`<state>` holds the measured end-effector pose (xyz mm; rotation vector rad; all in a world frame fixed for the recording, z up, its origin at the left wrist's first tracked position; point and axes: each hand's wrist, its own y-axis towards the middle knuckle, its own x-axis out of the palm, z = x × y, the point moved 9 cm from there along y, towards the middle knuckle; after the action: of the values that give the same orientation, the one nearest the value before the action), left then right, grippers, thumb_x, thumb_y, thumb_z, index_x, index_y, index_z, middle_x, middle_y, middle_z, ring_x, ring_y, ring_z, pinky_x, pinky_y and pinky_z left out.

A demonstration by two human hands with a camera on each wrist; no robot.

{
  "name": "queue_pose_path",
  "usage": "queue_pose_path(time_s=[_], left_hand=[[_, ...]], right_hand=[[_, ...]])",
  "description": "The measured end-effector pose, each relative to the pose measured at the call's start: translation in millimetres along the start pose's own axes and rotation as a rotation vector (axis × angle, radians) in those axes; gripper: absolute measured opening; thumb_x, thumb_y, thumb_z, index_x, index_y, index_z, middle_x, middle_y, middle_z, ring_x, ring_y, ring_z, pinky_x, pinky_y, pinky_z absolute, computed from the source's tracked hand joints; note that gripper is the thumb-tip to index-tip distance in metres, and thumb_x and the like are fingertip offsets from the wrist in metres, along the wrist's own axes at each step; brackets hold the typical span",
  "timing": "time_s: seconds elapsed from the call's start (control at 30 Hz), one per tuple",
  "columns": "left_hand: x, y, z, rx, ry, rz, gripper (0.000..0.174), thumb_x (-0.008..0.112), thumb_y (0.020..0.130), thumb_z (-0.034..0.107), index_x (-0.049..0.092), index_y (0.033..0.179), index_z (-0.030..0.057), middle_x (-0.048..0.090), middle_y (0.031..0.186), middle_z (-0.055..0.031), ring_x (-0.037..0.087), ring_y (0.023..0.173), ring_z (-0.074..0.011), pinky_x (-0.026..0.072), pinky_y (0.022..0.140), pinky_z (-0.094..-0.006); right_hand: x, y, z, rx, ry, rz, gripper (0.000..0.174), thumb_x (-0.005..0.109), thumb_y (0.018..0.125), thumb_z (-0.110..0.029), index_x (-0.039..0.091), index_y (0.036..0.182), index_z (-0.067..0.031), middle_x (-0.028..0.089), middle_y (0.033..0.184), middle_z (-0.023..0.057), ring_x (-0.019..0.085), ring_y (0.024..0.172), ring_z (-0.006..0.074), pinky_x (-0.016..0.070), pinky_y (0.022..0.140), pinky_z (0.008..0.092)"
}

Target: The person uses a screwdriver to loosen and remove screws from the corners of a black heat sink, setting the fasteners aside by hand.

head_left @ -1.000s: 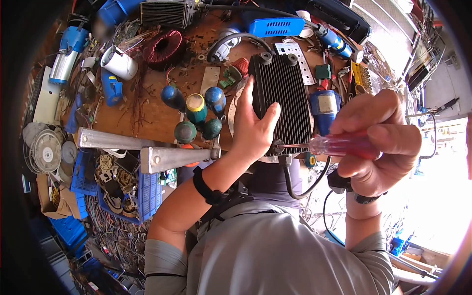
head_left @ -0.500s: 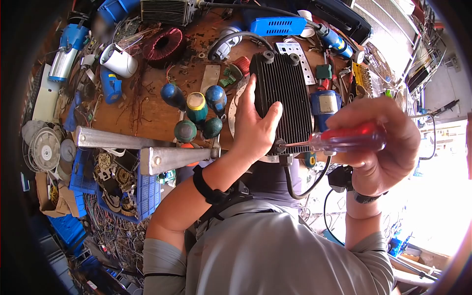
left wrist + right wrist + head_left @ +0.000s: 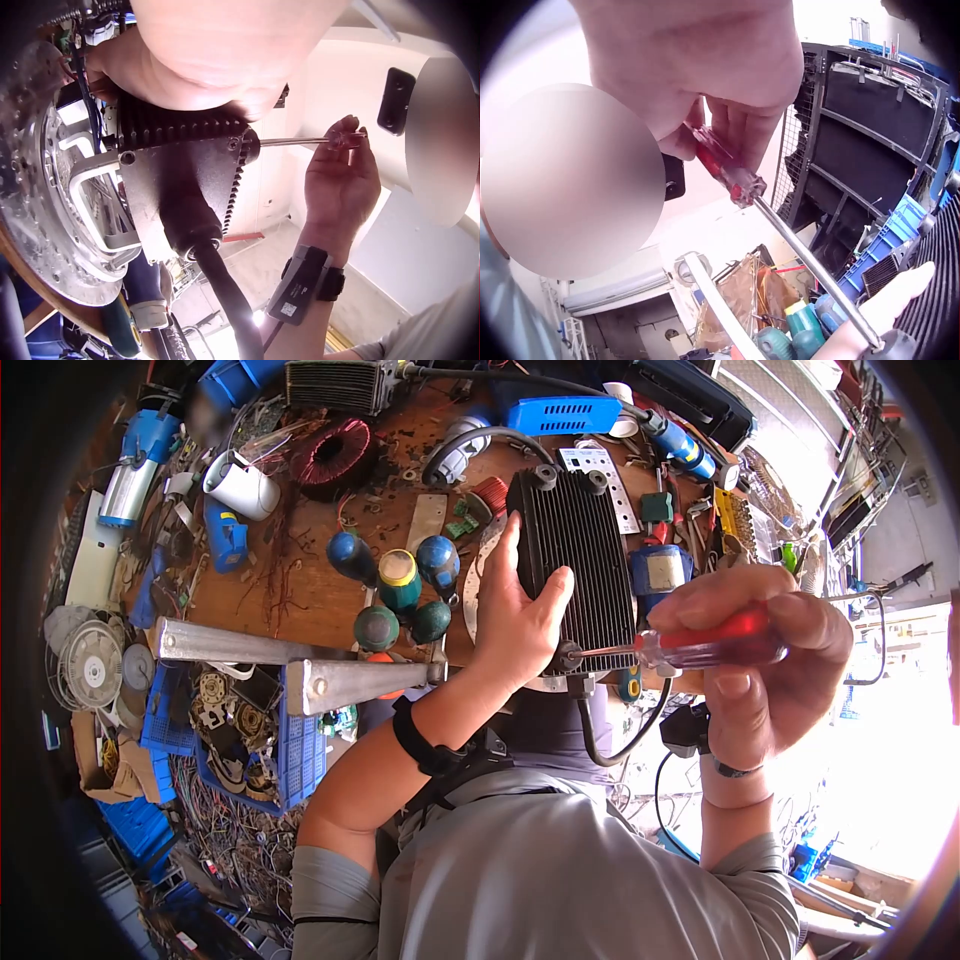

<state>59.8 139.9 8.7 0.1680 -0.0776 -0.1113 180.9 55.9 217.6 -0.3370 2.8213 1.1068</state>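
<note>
A black finned metal housing [image 3: 590, 560] stands at the bench's front edge, a cable [image 3: 225, 292] coming out of its near end face. My left hand [image 3: 522, 615] grips it, thumb over the fins and index finger along the left side; the other fingers are mostly hidden. My right hand [image 3: 800, 685] holds a screwdriver [image 3: 700, 648] by its translucent red handle, the fingers on top and the thumb lower down. The metal shaft [image 3: 810, 259] runs level to a round black foot [image 3: 568, 656] on the housing's near left corner, where its tip is sunk in.
Several screwdriver handles [image 3: 400, 582] stand upright left of the left hand, behind metal bars [image 3: 365, 685]. A copper coil ring [image 3: 336, 460], a blue vented cover [image 3: 563, 414] and a blue plug [image 3: 660, 568] lie on the bench. Below left is a blue crate [image 3: 305, 745] of parts.
My right fingers have shifted around the screwdriver handle, which has turned, and the thumb has dropped lower. The left hand and the housing have barely moved.
</note>
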Motion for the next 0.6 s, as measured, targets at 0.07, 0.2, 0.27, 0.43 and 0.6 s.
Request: queue_pose_path(time_s=[0.07,0.2,0.27,0.43,0.6], left_hand=[[0,-1,-3,-0.024,-0.002,0.011,0.076,0.067,0.094,0.022,0.026,0.153,-0.0042,0.040,0.147,-0.0280,0.040,0.138,-0.0363,0.0302,0.116,-0.0439],[0,-1,-3,-0.031,-0.040,0.008,0.076,0.067,0.094,0.022,0.026,0.152,-0.0053,0.041,0.146,-0.0281,0.041,0.138,-0.0359,0.0303,0.116,-0.0435],[0,0,-4,-0.037,-0.058,0.005,0.076,0.067,0.094,0.022,0.026,0.152,-0.0060,0.042,0.146,-0.0282,0.041,0.138,-0.0357,0.0306,0.116,-0.0433],[-2,0,1,0.018,-0.001,0.023,0.076,0.067,0.094,0.023,0.026,0.152,-0.0053,0.042,0.146,-0.0282,0.042,0.137,-0.0363,0.0308,0.116,-0.0434],[0,0,0,0.000,-0.014,0.013,0.077,0.067,0.094,0.024,0.026,0.153,-0.0042,0.042,0.146,-0.0281,0.042,0.137,-0.0371,0.0314,0.115,-0.0436]], right_hand=[[1,-1,-1,0.022,-0.004,-0.014,0.047,0.076,0.090,-0.031,0.058,0.130,-0.0152,0.060,0.109,0.0190,0.064,0.089,0.0295,0.0566,0.071,0.0353],[-6,2,-10,-0.160,-0.135,-0.038,0.044,0.077,0.088,-0.029,0.063,0.127,-0.0134,0.056,0.116,0.0165,0.059,0.086,0.0244,0.0546,0.065,0.0314],[-8,-1,-10,-0.116,-0.075,-0.038,0.044,0.076,0.089,-0.026,0.062,0.129,-0.0128,0.058,0.115,0.0178,0.061,0.091,0.0259,0.0556,0.064,0.0306],[2,6,-7,0.009,-0.033,-0.103,0.044,0.076,0.089,-0.029,0.064,0.128,-0.0118,0.059,0.117,0.0229,0.063,0.101,0.0295,0.0564,0.066,0.0341],[-6,4,-9,-0.158,-0.128,-0.122,0.050,0.079,0.086,-0.033,0.064,0.129,-0.0115,0.054,0.124,0.0219,0.062,0.093,0.0281,0.0552,0.065,0.0310]])
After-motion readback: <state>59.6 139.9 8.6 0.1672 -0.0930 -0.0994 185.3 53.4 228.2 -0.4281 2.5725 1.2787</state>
